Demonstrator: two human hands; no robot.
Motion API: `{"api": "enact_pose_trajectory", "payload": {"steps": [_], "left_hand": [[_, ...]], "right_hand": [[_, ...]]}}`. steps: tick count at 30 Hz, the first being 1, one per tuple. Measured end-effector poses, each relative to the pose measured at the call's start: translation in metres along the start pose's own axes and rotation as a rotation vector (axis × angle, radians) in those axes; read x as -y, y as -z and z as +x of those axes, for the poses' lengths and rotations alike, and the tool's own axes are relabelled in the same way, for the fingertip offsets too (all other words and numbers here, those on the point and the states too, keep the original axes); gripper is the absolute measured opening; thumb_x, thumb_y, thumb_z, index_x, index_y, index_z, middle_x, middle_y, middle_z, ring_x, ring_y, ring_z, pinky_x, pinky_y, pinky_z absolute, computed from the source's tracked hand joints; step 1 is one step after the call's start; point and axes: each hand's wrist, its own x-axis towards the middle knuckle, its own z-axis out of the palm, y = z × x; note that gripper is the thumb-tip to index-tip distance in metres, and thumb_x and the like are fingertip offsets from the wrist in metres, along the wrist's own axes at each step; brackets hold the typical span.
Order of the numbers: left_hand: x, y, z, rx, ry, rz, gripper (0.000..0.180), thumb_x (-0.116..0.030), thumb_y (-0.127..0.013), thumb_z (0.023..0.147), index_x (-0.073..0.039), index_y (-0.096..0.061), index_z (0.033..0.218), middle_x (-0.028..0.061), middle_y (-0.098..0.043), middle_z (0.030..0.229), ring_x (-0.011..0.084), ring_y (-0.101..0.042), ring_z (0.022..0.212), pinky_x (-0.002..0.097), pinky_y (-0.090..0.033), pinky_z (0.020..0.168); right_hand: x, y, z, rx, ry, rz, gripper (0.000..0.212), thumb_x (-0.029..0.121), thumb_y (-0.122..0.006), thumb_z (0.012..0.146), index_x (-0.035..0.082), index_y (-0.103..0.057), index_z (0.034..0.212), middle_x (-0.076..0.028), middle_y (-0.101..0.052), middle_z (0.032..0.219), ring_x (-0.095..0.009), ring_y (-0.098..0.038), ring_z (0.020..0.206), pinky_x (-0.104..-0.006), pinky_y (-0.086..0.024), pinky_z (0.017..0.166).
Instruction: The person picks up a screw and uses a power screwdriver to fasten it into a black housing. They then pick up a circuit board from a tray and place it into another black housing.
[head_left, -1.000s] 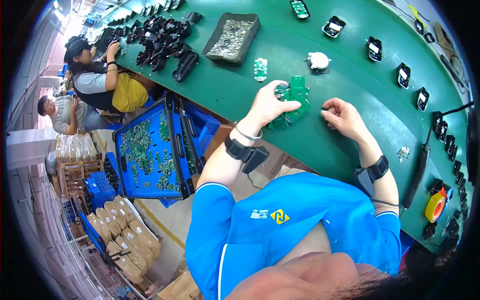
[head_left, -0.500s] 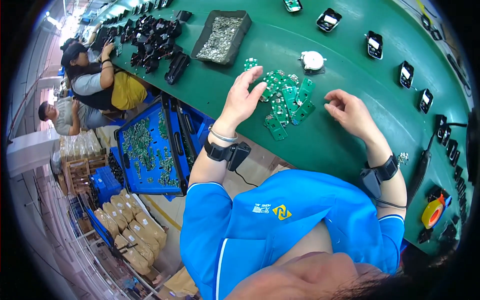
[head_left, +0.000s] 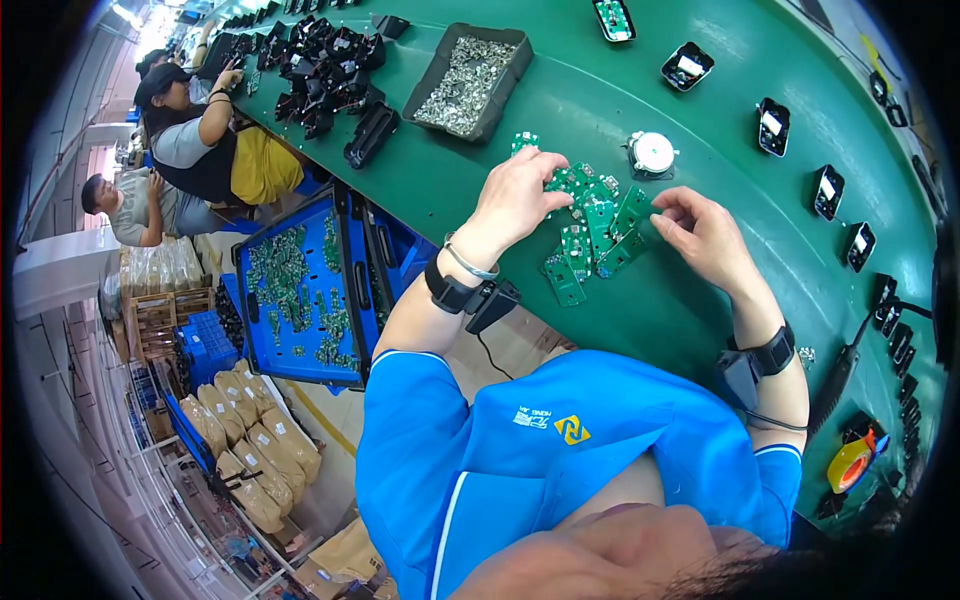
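A heap of green circuit boards [head_left: 600,222] lies on the green worktable before me. My left hand [head_left: 515,198] reaches over the heap's left edge, thumb and fingers apart around the small boards there; no board is lifted. At the right edge, my right hand [head_left: 708,240] has curled fingers and a gap between thumb and forefinger, close beside a tilted board [head_left: 632,208]. Whether its fingertips touch that board is hard to tell. One small board [head_left: 525,143] sits just beyond my left hand. Behind the heap stands a round white part on a dark square base [head_left: 652,153].
A grey bin [head_left: 518,88] of small metal parts stands at the far left, beside piled black housings [head_left: 325,65]. Open black cases [head_left: 773,127] line the right side. Yellow-orange tape [head_left: 852,465] lies near right. A blue tray [head_left: 300,335] of boards stands left, below co-workers.
My left hand has moved right onto the heap's edge. My right hand has come closer to the boards. The whole view has shifted slightly.
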Motion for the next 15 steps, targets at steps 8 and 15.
{"api": "enact_pose_trajectory", "payload": {"steps": [8,15], "left_hand": [[-0.021,0.006,0.013,-0.002,0.054,-0.794,0.036,-0.008,-0.073,0.062,-0.001,-0.057,0.094,0.0010,-0.049,0.075,0.0042,-0.047,0.059,0.0176,-0.042,0.053],[-0.051,0.018,0.035,0.212,-0.256,-0.540,0.065,-0.016,-0.075,0.059,-0.001,-0.044,0.114,0.0039,-0.047,0.079,0.0103,-0.049,0.065,0.0223,-0.043,0.058]], "right_hand": [[0.023,-0.003,0.018,0.080,-0.042,0.477,0.028,0.017,-0.055,0.081,0.000,-0.052,0.103,-0.001,-0.054,0.076,-0.006,-0.051,0.064,-0.0204,-0.045,0.054],[0.017,0.006,0.031,0.043,-0.078,0.605,0.019,0.019,-0.053,0.083,0.001,-0.054,0.090,0.001,-0.053,0.070,-0.004,-0.049,0.055,-0.0176,-0.041,0.047]]}}
